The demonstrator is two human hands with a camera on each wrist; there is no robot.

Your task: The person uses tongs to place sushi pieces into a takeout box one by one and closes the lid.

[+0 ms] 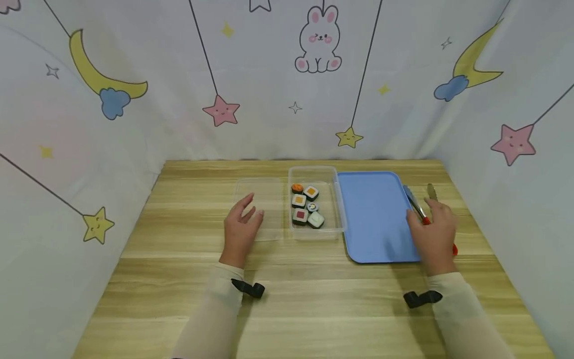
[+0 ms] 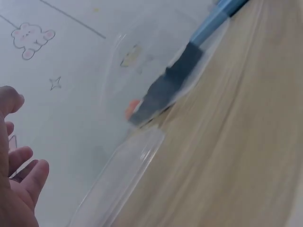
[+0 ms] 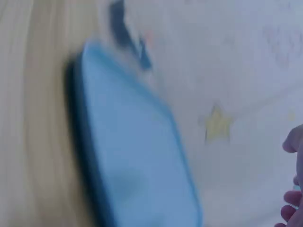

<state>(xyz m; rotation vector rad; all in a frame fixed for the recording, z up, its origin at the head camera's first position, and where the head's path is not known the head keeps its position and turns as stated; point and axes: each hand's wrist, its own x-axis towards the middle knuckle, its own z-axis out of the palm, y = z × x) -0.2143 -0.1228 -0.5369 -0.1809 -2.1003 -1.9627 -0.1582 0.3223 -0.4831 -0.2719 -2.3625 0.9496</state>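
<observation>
My left hand [image 1: 242,232] is over the clear flat lid [image 1: 269,219], thumb and fingers apart with nothing between them. To its right stands a clear plastic box [image 1: 332,199] with several sushi pieces [image 1: 299,201] on its left side. My right hand [image 1: 434,234] is at the right edge of the blue tray [image 1: 376,219], fingers loosely bent. It overlaps a pair of tongs [image 1: 417,203] with red parts and grey tips, whose middle it hides. In the right wrist view the fingers [image 3: 292,198] show at the edge without tongs.
The box and the blue tray stand side by side, with the lid left of the box. All lie on a wood-grain table [image 1: 305,309]. A printed curtain [image 1: 269,65] closes off the back and both sides.
</observation>
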